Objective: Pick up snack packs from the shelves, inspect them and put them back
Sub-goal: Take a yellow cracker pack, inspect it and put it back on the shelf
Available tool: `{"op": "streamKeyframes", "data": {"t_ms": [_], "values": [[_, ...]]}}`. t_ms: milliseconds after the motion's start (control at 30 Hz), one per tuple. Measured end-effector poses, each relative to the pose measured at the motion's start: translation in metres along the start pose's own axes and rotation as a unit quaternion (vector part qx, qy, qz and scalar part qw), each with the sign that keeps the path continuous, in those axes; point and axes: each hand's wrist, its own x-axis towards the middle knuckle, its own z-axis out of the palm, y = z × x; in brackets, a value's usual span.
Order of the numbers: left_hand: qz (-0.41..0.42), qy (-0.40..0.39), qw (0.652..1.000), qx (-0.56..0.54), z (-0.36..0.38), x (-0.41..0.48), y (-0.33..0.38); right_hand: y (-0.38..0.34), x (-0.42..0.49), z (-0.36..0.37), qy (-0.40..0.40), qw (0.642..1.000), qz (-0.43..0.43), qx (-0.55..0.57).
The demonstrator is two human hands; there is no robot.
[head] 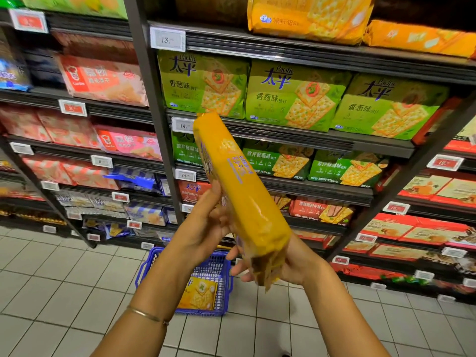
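A long yellow cracker pack (239, 186) with purple print is held up edge-on in front of the shelves, tilted with its far end toward the upper left. My left hand (206, 222) grips its left side near the middle, thumb up along the pack. My right hand (286, 261) cups the near lower end from the right, fingers curled under it. Green cracker packs (293, 96) of the same brand stand on the shelf behind, and more yellow packs (309, 19) lie on the shelf above.
A blue shopping basket (221, 269) stands on the tiled floor below my hands, with a yellow cracker pack (198, 295) inside. Dark shelves (296, 135) full of snack packs run left and right. Red boxes (412, 228) fill the lower right shelves.
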Motion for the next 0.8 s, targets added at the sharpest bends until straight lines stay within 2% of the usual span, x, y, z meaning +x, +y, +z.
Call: {"op": "streamKeyframes", "data": {"t_ms": [100, 167, 267, 367, 433, 500, 600, 667, 700, 800], "values": [[-0.107, 0.033, 0.992, -0.057, -0.006, 0.004, 0.007, -0.002, 0.005, 0.001, -0.006, 1.000, 0.002, -0.012], [-0.168, 0.032, 0.981, -0.097, -0.015, 0.010, 0.002, -0.001, 0.012, -0.002, 0.029, 0.999, 0.011, -0.040], [-0.203, 0.038, 0.971, -0.122, -0.021, 0.013, -0.002, 0.007, 0.022, -0.010, 0.077, 0.992, 0.022, -0.099], [-0.197, 0.019, 0.971, -0.137, -0.024, 0.011, -0.001, 0.008, 0.020, -0.007, 0.109, 0.978, 0.029, -0.177], [-0.164, 0.038, 0.977, -0.131, -0.026, 0.009, 0.000, 0.004, 0.017, -0.004, 0.151, 0.957, -0.008, -0.247], [-0.110, 0.091, 0.983, -0.116, -0.026, 0.008, 0.002, -0.001, 0.013, -0.003, 0.164, 0.943, -0.086, -0.276], [-0.025, 0.128, 0.985, -0.109, -0.024, 0.007, 0.005, -0.005, 0.006, -0.007, 0.099, 0.951, -0.224, -0.188], [0.030, 0.140, 0.985, -0.095, -0.020, 0.007, 0.006, -0.001, 0.002, -0.011, 0.065, 0.943, -0.284, -0.158], [0.058, 0.152, 0.983, -0.083, -0.017, 0.007, 0.005, 0.004, 0.004, -0.014, 0.070, 0.936, -0.309, -0.157], [0.136, 0.177, 0.974, -0.048, -0.005, 0.008, 0.001, 0.017, 0.009, -0.008, 0.161, 0.915, -0.344, -0.133]]}}
